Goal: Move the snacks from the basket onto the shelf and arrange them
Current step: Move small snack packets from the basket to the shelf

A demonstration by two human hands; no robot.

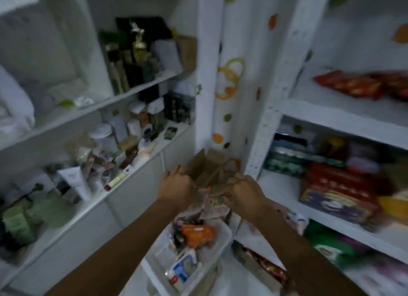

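Both arms stretched fwd & slightly down into the corner between two white shelf units, forearms nearly parallel, wrists level, backs of hands up. L hand (176, 185) has fingers curled over the left edge of a brown paper bag (209, 169); R hand (245, 192) is curled tight on the bag's right side, at what looks like its handle loop. The bag's mouth gapes between the two grips. It sits in front of the corner post; what it rests on is hidden.

Just under the bag, between the wrists, is a clump of pale packets (209, 205). Motion blur means I can't tell if either hand grips them too.

Below the arms is the white basket (223, 240), with snacks in it: an orange pack (197, 231) on top, dark wrappers beside it, a blue-and-white pack (184, 267) at the near end.

R-side shelf (331, 114) carries red packs (353, 83) on its top board; on the board beneath, a red box (331, 185) and stacked green-blue items. The lower tiers hold green and red packs, all blurred.

L-side unit is crowded with other things: a gold trophy (138, 43) up top, a white-lidded jar (103, 136) and small bottles, tubes & boxes mid-level, green cartons lower left.
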